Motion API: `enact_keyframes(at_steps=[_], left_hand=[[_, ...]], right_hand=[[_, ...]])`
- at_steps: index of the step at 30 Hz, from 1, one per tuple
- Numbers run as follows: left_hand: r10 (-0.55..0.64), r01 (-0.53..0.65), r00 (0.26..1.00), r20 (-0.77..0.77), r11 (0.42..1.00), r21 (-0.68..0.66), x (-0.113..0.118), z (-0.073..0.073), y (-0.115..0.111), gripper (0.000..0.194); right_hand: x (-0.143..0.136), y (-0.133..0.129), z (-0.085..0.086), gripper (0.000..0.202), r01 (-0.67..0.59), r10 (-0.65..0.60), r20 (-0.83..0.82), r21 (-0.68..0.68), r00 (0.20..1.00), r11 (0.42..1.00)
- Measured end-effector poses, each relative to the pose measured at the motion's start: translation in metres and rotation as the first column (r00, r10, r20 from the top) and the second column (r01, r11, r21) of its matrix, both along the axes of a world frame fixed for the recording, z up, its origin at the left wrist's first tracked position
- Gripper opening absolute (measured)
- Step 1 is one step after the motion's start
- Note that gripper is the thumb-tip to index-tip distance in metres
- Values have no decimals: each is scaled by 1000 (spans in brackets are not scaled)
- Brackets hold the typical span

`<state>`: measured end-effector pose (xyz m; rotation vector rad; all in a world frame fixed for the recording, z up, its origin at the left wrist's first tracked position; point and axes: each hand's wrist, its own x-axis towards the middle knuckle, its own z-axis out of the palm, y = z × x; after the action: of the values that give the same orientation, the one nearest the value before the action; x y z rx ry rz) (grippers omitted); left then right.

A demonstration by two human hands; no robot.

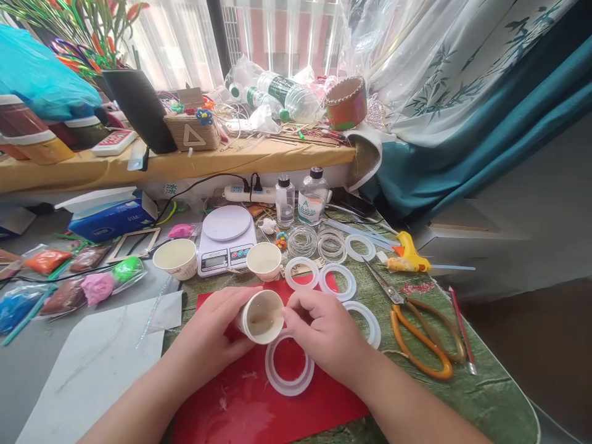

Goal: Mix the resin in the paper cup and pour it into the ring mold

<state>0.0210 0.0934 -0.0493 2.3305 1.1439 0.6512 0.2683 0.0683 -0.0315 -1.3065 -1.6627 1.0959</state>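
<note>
My left hand (215,330) is wrapped round a white paper cup (263,316), which is tilted so that its inside faces me. A little cloudy, brownish stuff shows in the bottom. My right hand (326,333) is closed, thumb and fingers pinched at the cup's right rim; whatever lies between them is too small to make out. Just below, a translucent ring mould (290,390) rests on a red sheet (259,413). More ring moulds (339,280) lie beyond and beside my right hand.
Behind the cup stand two paper cups (174,258), a kitchen scale (227,239) and two clear bottles (312,200). To the right lie orange-handled scissors (420,345), a yellow glue gun (407,256) and a red pencil (462,333). Bags of coloured clay (99,287) are at left.
</note>
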Motion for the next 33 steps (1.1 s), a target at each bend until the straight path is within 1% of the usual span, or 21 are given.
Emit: enact_keyframes(at_steps=[2,6,9,11,14,18,20,23,26,28,30,33], left_hand=[[0,0,1000,-4,1000,7,0,0,0,55],[0,0,1000,-3,1000,9,0,0,0,55],[-9,9,1000,0,1000,6,0,0,0,55],[-10,10,1000,6,1000,8,-1,0,0,54],[-6,6,1000,5,1000,9,0,-1,1,54],[3,-3,1000,-1,1000,22,0,0,0,55],[1,-1,1000,-1,1000,28,0,0,1,55],[2,-2,1000,7,999,32,0,0,1,54],[-4,4,1000,9,1000,21,0,-1,1,55],[-10,9,1000,12,1000,10,0,-1,1,56],[-10,10,1000,10,1000,0,0,0,0,55],[-7,7,1000,-1,1000,-10,-1,0,0,55]], right_hand=[[0,0,0,23,12,-12,-2,14,1000,1000],[0,1,-1,23,-6,6,-31,-9,999,1000],[-1,1,-1,24,6,-6,3,14,1000,1000],[-1,1,-2,24,-3,2,-21,-3,1000,1000],[-1,0,-2,24,27,-27,6,28,1000,999],[-2,0,-1,23,-4,3,-41,-20,999,1000],[-2,0,-1,23,0,0,-31,-11,1000,1000],[-2,-1,0,22,-12,11,-30,-38,999,999],[-2,-1,0,23,24,-23,5,-37,1000,999],[-2,-1,0,24,2,-3,-17,-66,1000,998],[-1,-1,0,24,4,-6,-36,-56,999,998],[0,0,2,24,-5,4,-24,-45,1000,999]])
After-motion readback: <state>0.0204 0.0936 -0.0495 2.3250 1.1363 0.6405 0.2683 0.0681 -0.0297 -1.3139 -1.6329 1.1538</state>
